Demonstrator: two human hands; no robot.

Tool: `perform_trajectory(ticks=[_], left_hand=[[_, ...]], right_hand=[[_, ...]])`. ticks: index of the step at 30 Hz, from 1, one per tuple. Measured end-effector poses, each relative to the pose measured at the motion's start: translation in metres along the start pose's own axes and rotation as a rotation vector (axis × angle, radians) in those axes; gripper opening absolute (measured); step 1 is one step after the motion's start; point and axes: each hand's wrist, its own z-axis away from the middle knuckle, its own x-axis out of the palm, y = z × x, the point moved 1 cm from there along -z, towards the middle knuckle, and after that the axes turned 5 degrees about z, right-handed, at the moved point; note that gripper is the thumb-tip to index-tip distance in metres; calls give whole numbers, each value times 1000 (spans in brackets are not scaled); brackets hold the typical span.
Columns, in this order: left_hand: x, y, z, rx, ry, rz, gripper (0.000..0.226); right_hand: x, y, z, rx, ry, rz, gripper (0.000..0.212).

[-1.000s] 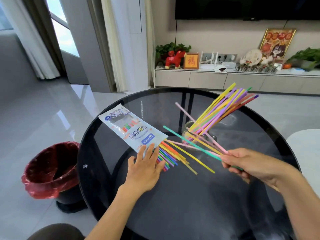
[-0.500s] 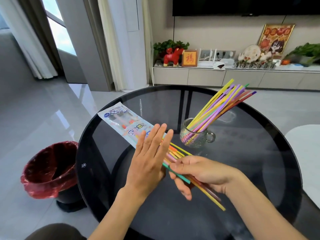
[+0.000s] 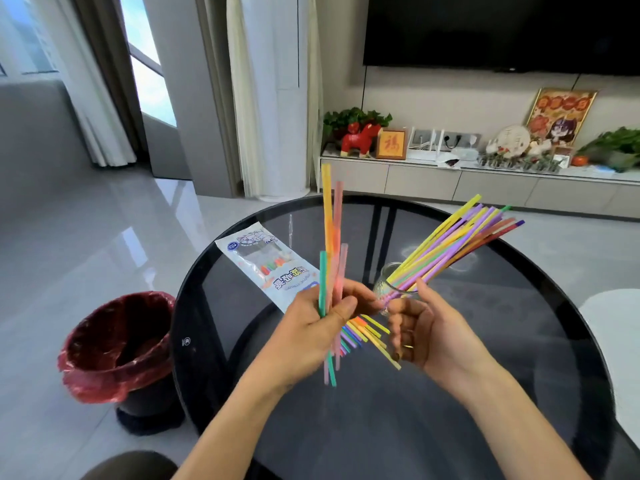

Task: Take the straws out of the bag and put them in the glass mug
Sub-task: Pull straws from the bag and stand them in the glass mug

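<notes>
My left hand grips a small bunch of straws, held upright above the round black glass table; yellow, pink and green ones stick up and down from the fist. My right hand hovers beside it with curled fingers, palm towards the left hand, holding nothing I can see. Behind it stands the glass mug with a fan of coloured straws leaning right. The straw bag lies flat on the table, and loose straws spill from its near end.
A bin with a red liner stands on the floor left of the table. A low TV cabinet with ornaments runs along the back wall. A white seat edge shows at the right.
The straws went from my right hand into my left, which closed on them and lifted them upright. My right hand let go and drew back towards the mug.
</notes>
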Motion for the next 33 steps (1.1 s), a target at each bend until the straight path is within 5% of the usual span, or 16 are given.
perform_trajectory(ticks=[11, 14, 17, 23, 29, 33], left_hand=[[9, -52, 13, -234, -123, 22, 28], [18, -59, 16, -399, -210, 173, 34], [17, -51, 14, -548, -411, 238, 32], [16, -49, 13, -697, -636, 162, 34], [18, -41, 11, -636, -628, 203, 47], [15, -48, 6, -601, -403, 153, 54]], right_hand=[[8, 1, 7, -214, 45, 224, 13], [9, 6, 10, -299, -141, 344, 40], [15, 9, 14, -285, -289, 396, 36], [23, 10, 13, -274, -206, 410, 24], [19, 4, 16, -296, -118, 352, 18], [16, -3, 16, -328, 96, 330, 14]])
